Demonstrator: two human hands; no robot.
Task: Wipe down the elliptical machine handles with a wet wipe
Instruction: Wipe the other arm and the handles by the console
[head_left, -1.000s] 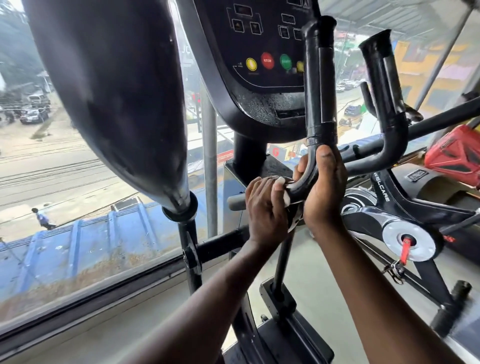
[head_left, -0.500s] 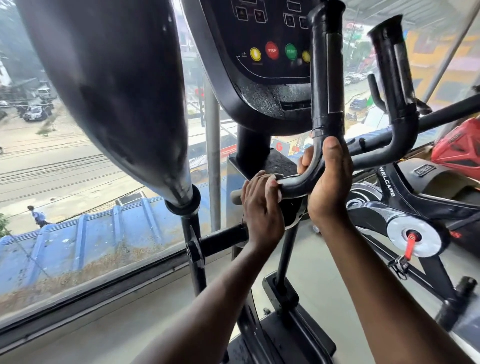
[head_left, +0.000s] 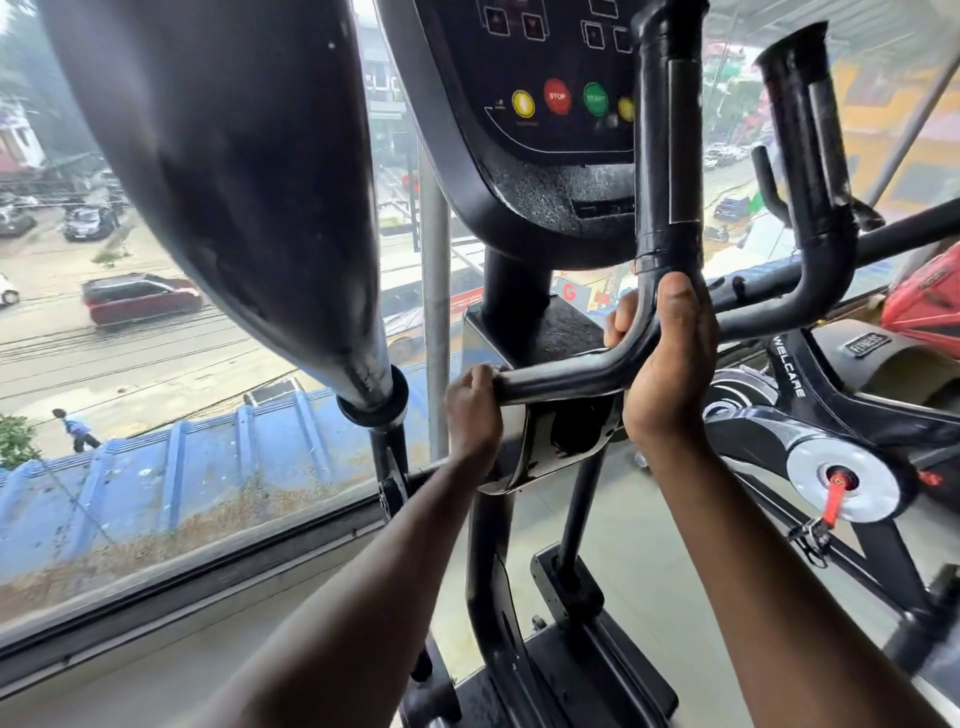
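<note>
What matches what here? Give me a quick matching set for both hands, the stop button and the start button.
Things:
1. left hand
2. right hand
3. stop button
4. start button

Descriptions:
A. green
B. grips the bend of the handle
C. red
D. grips the handle's horizontal end

Pairs: 1-D, 2-B, 3-C, 4-A

black handle (head_left: 566, 376), red stop button (head_left: 557, 96)

A gym is shown: an elliptical console (head_left: 550, 104), an exercise bike (head_left: 831, 447) at right, street-facing window (head_left: 156, 338).
</note>
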